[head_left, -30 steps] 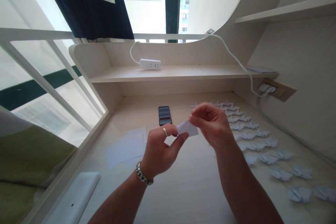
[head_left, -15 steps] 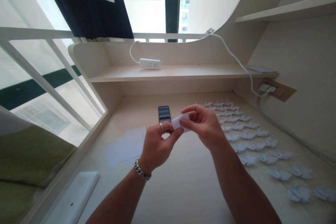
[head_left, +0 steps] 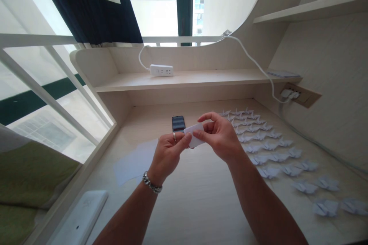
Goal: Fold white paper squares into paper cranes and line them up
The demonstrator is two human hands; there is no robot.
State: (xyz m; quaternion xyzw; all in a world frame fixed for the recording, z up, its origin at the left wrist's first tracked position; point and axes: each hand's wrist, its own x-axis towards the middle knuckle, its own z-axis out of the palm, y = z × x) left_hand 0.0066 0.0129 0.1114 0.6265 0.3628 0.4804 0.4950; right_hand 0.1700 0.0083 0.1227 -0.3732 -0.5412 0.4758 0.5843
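A small folded piece of white paper (head_left: 195, 135) is held up above the desk between both hands. My left hand (head_left: 169, 152), with a ring and a chain bracelet, pinches its left end between thumb and fingers. My right hand (head_left: 220, 136) grips the right side, thumb on the face toward me and index finger raised and curved above. Just behind the paper lies a dark phone (head_left: 178, 123) on the desk. Flat white paper sheets (head_left: 135, 160) lie to the left of my left hand. Rows of folded paper cranes (head_left: 268, 145) stand to the right of my right hand.
A white flat box-like object (head_left: 83, 214) lies at the desk's near left. On the back shelf (head_left: 198, 78) sits a white power strip (head_left: 161, 70). A white cable (head_left: 255, 63) runs to a wall socket (head_left: 301, 95) on the right. White rails (head_left: 48, 80) border the left side.
My left thumb has moved up onto the paper's left end, and the paper is turned more face-on. The whole view has shifted slightly. The right hand keeps its grip.
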